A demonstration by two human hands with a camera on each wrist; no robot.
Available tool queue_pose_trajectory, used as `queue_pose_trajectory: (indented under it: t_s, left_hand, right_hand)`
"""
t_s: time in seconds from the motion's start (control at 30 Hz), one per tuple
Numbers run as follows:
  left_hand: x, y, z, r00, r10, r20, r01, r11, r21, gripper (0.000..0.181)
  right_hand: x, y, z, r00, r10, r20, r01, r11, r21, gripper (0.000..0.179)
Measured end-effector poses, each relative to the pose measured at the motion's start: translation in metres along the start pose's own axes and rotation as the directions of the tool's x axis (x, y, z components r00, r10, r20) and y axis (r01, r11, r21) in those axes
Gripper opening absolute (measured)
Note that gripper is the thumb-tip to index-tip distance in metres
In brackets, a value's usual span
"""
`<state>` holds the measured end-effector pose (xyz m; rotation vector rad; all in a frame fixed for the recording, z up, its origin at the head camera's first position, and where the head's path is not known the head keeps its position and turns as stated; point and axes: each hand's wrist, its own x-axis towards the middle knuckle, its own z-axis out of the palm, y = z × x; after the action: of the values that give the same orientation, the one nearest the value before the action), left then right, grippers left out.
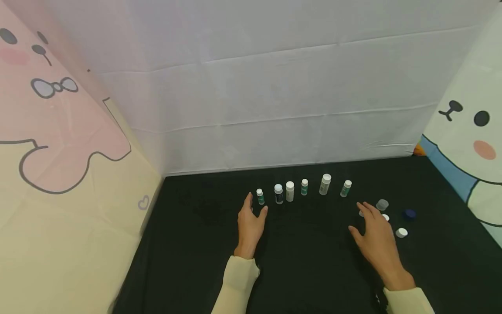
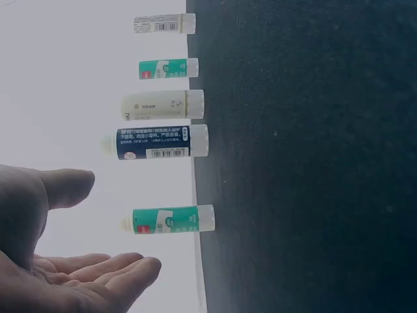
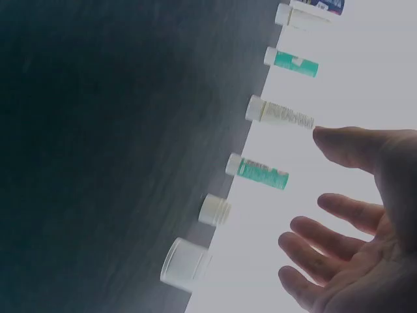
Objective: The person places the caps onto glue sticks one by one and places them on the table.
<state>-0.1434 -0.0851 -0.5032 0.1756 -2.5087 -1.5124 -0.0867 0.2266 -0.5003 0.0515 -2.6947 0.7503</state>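
In the head view my left hand [image 1: 250, 224] is open just before the leftmost small green-labelled glue stick [image 1: 260, 197], apart from it. To its right stand a navy-labelled glue stick [image 1: 279, 194], a white one [image 1: 290, 191], a green one [image 1: 304, 187], a taller white one [image 1: 325, 184] and another green one [image 1: 346, 189]. The left wrist view shows the thumb and fingers spread beside the nearest green glue stick [image 2: 166, 220]. My right hand [image 1: 376, 240] hovers open by several loose caps, partly hiding some. Nothing shows between its fingers.
Around the right hand lie a clear cap [image 1: 382, 204], a navy cap [image 1: 409, 214] and a white cap [image 1: 401, 233] on the black cloth [image 1: 306, 261]. A white sheet [image 1: 274, 96] hangs behind the row. Cartoon-printed curtains [image 1: 70, 139] stand at both sides.
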Motion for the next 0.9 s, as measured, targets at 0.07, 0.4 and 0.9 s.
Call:
queue_pose_trajectory:
  t_s: [0.07,0.4,0.9]
  left_hand:
    - [0.001,0.001,0.001,1.000,-0.002,0.001,0.002,1.000,0.001,0.067]
    - [0.006,0.004,0.004,1.000,-0.029,-0.001,0.029,1.000,-0.002,0.070]
    - [0.016,0.002,0.009,0.999,-0.038,-0.023,0.039,0.999,0.024,0.067]
  right_hand:
    - [-0.001,0.004,-0.003,1.000,0.026,-0.005,-0.026,1.000,-0.001,0.069]
    - [-0.009,0.023,-0.014,0.994,0.069,-0.085,-0.068,0.998,0.013,0.053]
    - [-0.015,0.055,-0.028,0.981,0.163,-0.104,-0.162,0.987,0.014,0.055]
